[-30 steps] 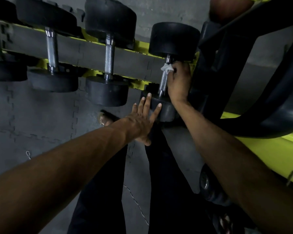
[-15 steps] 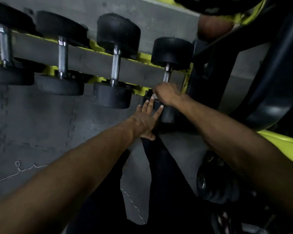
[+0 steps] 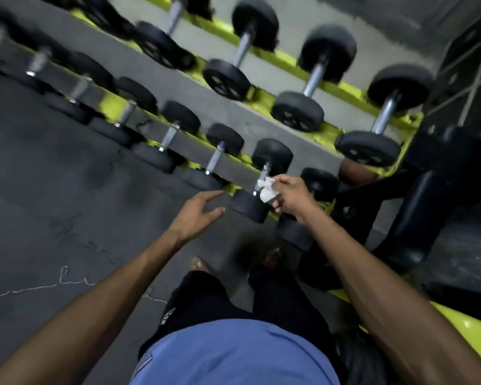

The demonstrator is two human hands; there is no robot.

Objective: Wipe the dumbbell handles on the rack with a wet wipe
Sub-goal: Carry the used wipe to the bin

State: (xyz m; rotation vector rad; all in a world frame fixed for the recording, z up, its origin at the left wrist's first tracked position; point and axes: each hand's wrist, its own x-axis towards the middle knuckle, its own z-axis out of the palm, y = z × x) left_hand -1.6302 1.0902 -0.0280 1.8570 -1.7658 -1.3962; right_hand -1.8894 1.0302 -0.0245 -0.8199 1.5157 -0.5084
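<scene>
A yellow two-tier rack (image 3: 283, 60) holds rows of black dumbbells with chrome handles. My right hand (image 3: 292, 196) pinches a crumpled white wet wipe (image 3: 267, 189) beside the lower end of the chrome handle (image 3: 263, 173) of a small dumbbell (image 3: 272, 155) near the right end of the lower tier. The wipe touches or nearly touches that handle. My left hand (image 3: 199, 213) hovers open in the air, just left of that dumbbell's near head (image 3: 249, 207), holding nothing. The picture is blurred by motion.
Larger dumbbells (image 3: 314, 76) lie on the upper tier. A black padded machine frame (image 3: 428, 207) with a yellow base (image 3: 475, 333) stands close on the right. Dark rubber floor (image 3: 53, 190) spreads to the left. My legs and feet (image 3: 233, 295) are below the rack.
The view has pulled back and up, now showing both tiers. My left hand has come off the dumbbell's near head. My right hand has slid down the handle and loosened, exposing the wipe.
</scene>
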